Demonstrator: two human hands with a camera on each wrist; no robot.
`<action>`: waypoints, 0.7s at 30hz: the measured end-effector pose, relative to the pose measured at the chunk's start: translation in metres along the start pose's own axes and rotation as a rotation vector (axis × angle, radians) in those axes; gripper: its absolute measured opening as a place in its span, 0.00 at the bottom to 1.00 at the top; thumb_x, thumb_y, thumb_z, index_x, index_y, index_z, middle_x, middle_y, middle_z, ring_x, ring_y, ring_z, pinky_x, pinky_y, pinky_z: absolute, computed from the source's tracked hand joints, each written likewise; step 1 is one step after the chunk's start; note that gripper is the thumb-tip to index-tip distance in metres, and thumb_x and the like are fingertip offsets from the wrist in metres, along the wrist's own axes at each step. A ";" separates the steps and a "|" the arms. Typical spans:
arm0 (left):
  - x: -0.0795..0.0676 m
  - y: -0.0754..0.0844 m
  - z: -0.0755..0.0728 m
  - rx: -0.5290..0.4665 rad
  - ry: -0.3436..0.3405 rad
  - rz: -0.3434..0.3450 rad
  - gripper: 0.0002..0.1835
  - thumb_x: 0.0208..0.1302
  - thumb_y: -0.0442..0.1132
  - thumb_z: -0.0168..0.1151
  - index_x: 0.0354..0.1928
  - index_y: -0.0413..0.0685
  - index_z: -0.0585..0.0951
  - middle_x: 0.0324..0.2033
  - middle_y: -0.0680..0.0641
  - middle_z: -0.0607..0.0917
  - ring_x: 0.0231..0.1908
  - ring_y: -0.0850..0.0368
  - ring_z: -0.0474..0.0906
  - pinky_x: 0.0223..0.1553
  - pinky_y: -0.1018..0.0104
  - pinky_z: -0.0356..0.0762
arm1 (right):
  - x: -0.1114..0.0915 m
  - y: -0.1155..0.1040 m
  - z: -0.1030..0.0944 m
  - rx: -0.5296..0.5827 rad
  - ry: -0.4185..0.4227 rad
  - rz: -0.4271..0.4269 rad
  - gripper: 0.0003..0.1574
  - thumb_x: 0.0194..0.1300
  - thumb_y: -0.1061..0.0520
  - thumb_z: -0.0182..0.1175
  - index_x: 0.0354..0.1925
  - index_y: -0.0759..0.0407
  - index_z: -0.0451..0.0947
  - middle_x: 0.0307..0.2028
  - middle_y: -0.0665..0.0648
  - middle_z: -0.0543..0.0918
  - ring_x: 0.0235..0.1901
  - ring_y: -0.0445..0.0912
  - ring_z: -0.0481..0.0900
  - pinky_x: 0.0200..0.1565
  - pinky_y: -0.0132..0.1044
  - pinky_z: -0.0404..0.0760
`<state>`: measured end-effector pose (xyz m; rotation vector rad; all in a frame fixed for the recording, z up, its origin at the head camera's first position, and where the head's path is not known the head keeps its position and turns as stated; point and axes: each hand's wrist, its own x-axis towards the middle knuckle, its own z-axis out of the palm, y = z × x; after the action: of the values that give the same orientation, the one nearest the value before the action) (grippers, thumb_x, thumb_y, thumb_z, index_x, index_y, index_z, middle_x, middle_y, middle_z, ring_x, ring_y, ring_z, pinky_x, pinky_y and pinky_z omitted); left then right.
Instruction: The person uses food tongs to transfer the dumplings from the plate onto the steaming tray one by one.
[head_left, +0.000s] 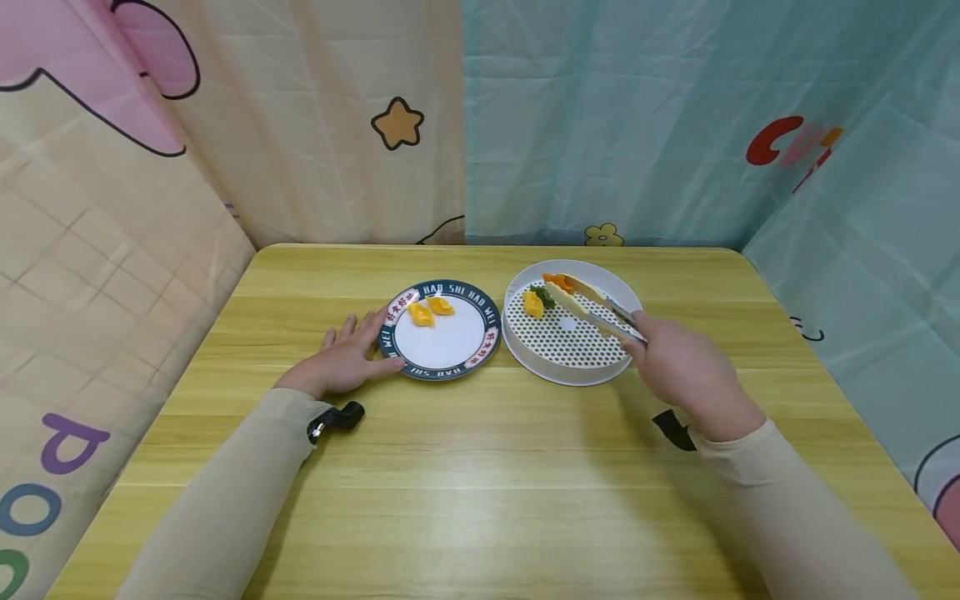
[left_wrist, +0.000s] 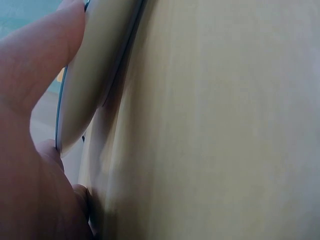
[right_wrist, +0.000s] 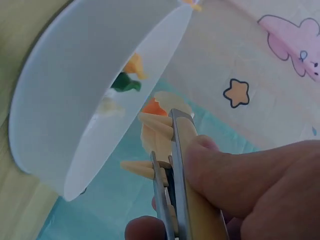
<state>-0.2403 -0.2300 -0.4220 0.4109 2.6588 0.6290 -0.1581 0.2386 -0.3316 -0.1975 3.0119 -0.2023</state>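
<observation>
My left hand [head_left: 341, 354] lies at the left side of a round plate [head_left: 442, 346], fingers spread and thumb over its dark lettered rim. Two yellow dumpling-shaped pieces [head_left: 421, 314] sit on the plate. My right hand [head_left: 682, 362] grips metal tongs with cream tips [head_left: 573, 307]. Between the tips is an orange piece [head_left: 557, 282], over the far left part of a white perforated basket [head_left: 566, 373]. Inside the basket, a yellow piece [head_left: 533, 305] and a dark green piece [head_left: 544, 296] lie beside the tongs. A pale piece [right_wrist: 109, 107] shows in the right wrist view.
The basket stands directly right of the plate on a wooden table [head_left: 465, 500]. Printed curtains [head_left: 600, 108] hang behind the table and at both sides. A black wrist mount [head_left: 337, 419] sits at the left cuff, close above the tabletop.
</observation>
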 end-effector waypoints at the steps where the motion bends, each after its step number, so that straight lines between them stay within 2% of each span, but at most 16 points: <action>1: 0.000 0.000 0.000 0.000 0.000 0.001 0.61 0.68 0.78 0.52 0.86 0.58 0.32 0.85 0.38 0.36 0.82 0.28 0.24 0.77 0.27 0.21 | -0.002 0.006 0.000 -0.001 -0.001 0.006 0.32 0.81 0.45 0.54 0.72 0.62 0.68 0.43 0.66 0.86 0.34 0.54 0.80 0.29 0.47 0.77; 5: -0.001 0.000 -0.001 -0.002 0.000 0.002 0.61 0.68 0.77 0.53 0.86 0.58 0.33 0.85 0.38 0.36 0.82 0.28 0.24 0.77 0.26 0.21 | -0.008 0.020 0.002 -0.001 0.010 -0.002 0.30 0.80 0.44 0.56 0.70 0.59 0.72 0.39 0.63 0.86 0.32 0.53 0.81 0.26 0.47 0.77; 8: -0.001 0.000 -0.001 -0.002 0.002 0.003 0.61 0.68 0.77 0.53 0.86 0.58 0.33 0.85 0.38 0.37 0.82 0.28 0.24 0.77 0.26 0.21 | -0.009 0.024 0.003 -0.027 0.015 -0.022 0.30 0.80 0.45 0.57 0.69 0.60 0.73 0.36 0.63 0.86 0.30 0.53 0.80 0.26 0.48 0.77; 15: -0.001 -0.001 0.000 0.004 0.001 0.000 0.61 0.68 0.78 0.52 0.86 0.58 0.32 0.85 0.38 0.37 0.82 0.28 0.24 0.77 0.27 0.21 | -0.007 0.024 0.001 -0.046 -0.010 -0.044 0.23 0.79 0.46 0.58 0.60 0.61 0.76 0.30 0.58 0.82 0.30 0.53 0.79 0.29 0.50 0.79; 21: -0.001 0.000 0.000 0.005 -0.001 -0.002 0.61 0.68 0.78 0.52 0.86 0.58 0.32 0.85 0.39 0.36 0.82 0.28 0.24 0.77 0.26 0.20 | -0.005 0.022 -0.002 -0.063 -0.015 -0.068 0.18 0.78 0.48 0.60 0.53 0.61 0.77 0.30 0.58 0.82 0.32 0.54 0.82 0.34 0.55 0.82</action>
<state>-0.2397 -0.2299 -0.4215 0.4096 2.6598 0.6220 -0.1563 0.2608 -0.3326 -0.3056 3.0014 -0.1110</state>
